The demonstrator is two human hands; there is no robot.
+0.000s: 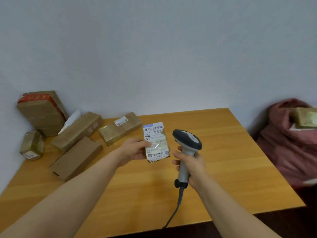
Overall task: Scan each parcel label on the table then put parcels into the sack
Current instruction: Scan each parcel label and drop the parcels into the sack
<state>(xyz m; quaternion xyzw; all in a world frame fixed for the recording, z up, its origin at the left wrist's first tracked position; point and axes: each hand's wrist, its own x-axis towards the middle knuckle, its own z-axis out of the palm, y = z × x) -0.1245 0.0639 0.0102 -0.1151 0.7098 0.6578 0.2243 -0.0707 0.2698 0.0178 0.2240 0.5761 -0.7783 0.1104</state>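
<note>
My left hand (133,150) holds a small parcel (157,143) above the wooden table (231,152), thumb across its white barcode label, which faces up. Just to its right, my right hand (190,164) grips the handle of a grey corded barcode scanner (187,140); the scanner's dark head sits level with the label. A red sack (288,148) slumps beside the table's right edge, with a taped parcel (305,119) lying in its open mouth.
Several brown cardboard parcels crowd the table's far left: a tall box (41,112) against the wall, a small taped box (32,145), a long box (77,158), a box with white paper (80,129) and a labelled taped one (120,127). The scanner cable (175,210) trails over the near edge.
</note>
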